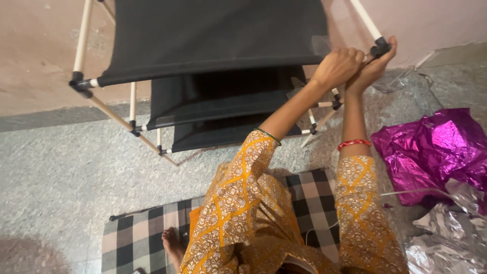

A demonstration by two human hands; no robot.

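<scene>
Up at arm's reach, both hands close around 1 black corner connector (379, 49) of the shelf frame (203, 76): left hand (339, 66) clenched, right hand (373, 66) wrapped beside it. Light, wobbly rods likely; gripping at joints seems safest. Crumpled purple foil (436, 147) lies right of them.

Tilted rack (213, 76) of pale rods, three black fabric shelves
</scene>
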